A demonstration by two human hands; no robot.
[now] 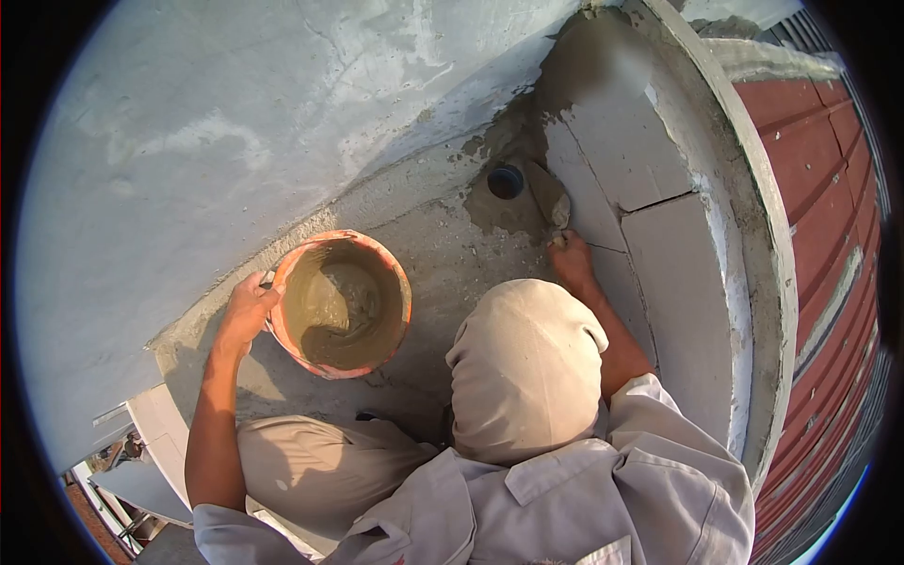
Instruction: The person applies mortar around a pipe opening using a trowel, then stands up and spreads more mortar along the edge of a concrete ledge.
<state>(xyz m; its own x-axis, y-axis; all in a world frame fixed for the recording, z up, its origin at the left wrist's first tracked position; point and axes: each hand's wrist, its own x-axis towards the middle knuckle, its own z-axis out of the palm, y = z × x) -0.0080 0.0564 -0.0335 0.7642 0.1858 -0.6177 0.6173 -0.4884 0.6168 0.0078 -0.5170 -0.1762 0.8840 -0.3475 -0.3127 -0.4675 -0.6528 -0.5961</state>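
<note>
Left hand (pixel 250 311) clamped on bucket (pixel 403 290) (exact hold hard to tell), likely steadying it near left edge of floor (pixel 428 259); right hand (pixel 570 258) closed around trowel (pixel 546 193), low beside pipe (pixel 506 182), toward far corner.

Bright daylight, with warm sunlight on the bucket (pixel 400 268) and a trouser leg (pixel 315 461), while the wall (pixel 235 113) looks cooler and bluish. Shadow darkens the floor (pixel 259 381) beside the bucket. A hazy smudge blurs the wet mortar (pixel 603 61) at upper right. Fisheye distortion bends the red roof (pixel 819 198); black fills the corners.
</note>
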